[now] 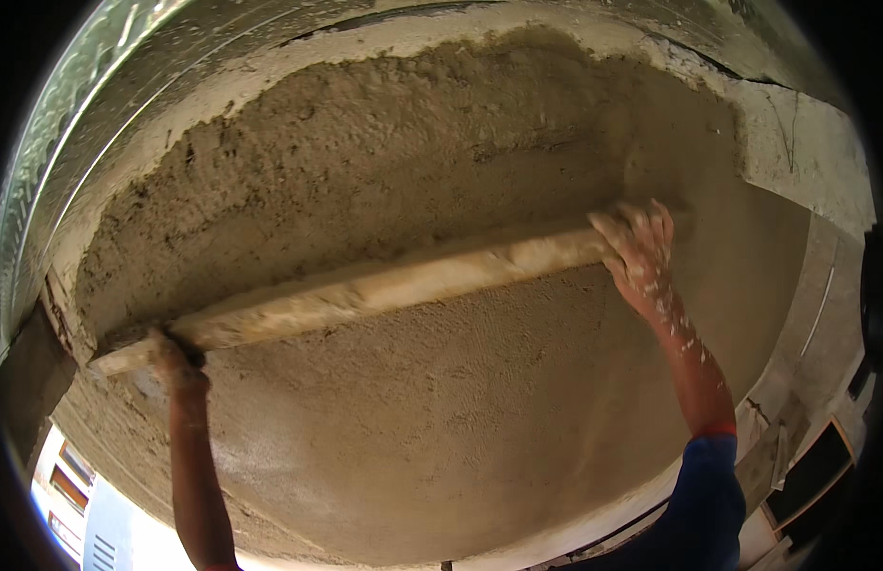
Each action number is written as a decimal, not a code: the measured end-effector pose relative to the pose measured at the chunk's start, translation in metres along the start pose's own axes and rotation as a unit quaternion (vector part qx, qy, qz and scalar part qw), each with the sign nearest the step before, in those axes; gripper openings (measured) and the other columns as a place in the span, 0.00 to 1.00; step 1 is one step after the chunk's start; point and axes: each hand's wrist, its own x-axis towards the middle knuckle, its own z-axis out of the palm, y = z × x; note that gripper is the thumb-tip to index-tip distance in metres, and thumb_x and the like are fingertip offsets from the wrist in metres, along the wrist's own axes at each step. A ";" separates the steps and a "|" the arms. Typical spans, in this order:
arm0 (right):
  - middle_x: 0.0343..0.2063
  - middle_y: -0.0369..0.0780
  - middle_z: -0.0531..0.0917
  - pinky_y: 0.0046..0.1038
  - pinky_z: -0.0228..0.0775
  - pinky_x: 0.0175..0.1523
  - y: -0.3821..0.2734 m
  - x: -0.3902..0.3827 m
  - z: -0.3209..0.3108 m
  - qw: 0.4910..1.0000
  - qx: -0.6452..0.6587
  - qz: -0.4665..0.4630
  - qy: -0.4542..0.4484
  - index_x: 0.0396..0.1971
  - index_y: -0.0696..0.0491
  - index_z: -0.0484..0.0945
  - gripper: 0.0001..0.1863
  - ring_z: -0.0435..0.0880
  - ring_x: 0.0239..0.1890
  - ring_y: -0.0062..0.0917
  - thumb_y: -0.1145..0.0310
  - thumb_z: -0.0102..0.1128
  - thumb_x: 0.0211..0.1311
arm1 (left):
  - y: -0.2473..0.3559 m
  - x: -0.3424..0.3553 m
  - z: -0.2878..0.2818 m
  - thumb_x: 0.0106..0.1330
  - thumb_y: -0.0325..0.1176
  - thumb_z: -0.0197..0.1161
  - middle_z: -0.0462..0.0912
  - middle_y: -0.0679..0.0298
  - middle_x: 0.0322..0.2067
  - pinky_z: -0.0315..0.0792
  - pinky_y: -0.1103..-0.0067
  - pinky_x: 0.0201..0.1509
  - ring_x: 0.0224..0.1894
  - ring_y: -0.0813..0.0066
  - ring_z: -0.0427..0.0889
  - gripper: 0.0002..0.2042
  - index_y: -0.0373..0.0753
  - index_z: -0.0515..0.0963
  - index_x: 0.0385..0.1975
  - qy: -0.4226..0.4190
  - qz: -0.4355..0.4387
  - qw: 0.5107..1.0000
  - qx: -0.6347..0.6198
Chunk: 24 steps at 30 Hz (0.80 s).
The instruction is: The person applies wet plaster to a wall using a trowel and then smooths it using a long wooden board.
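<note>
Straightedge point(365, 290) pressed flat across wet plaster surface point(441, 428), my left hand point(173, 362) gripping its left end, right hand point(639, 252) clasping its right end; below it reads smooth, above it rough and unlevelled.

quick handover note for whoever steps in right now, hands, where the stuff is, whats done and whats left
Left hand: gripping the left end of the long straightedge.
Right hand: fingers wrapped on its right end, splattered with plaster.
The straightedge lies pressed across the wet plastered surface overhead, slanting up to the right.
Done: the plaster below the straightedge looks smooth and even.
Left: the rough plaster above it is lumpy and unlevelled, up to the white border.
</note>
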 end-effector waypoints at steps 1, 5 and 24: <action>0.40 0.35 0.73 0.41 0.54 0.58 0.001 0.016 0.000 1.000 -0.013 -0.006 0.024 0.49 0.40 0.72 0.30 0.69 0.47 0.27 0.74 0.65 0.41 | 0.003 0.036 -0.022 0.63 0.54 0.48 0.70 0.70 0.21 0.61 0.81 0.17 0.18 0.80 0.68 0.16 0.47 0.68 0.32 -0.126 0.034 0.991 -0.012; 0.38 0.35 0.74 0.37 0.57 0.50 -0.006 0.100 0.017 0.990 -0.011 -0.062 0.124 0.50 0.38 0.72 0.28 0.71 0.45 0.28 0.71 0.63 0.44 | 0.043 0.178 -0.036 0.62 0.43 0.56 0.69 0.59 0.47 0.70 0.73 0.50 0.45 0.65 0.72 0.25 0.36 0.61 0.55 -0.132 0.083 0.978 -0.137; 0.38 0.39 0.74 0.40 0.56 0.54 0.055 0.036 -0.013 1.000 0.006 -0.017 0.009 0.51 0.41 0.71 0.31 0.71 0.43 0.34 0.72 0.64 0.41 | 0.038 -0.005 0.056 0.60 0.50 0.52 0.75 0.61 0.27 0.68 0.78 0.14 0.20 0.71 0.74 0.19 0.39 0.68 0.38 -0.031 -0.102 0.994 -0.032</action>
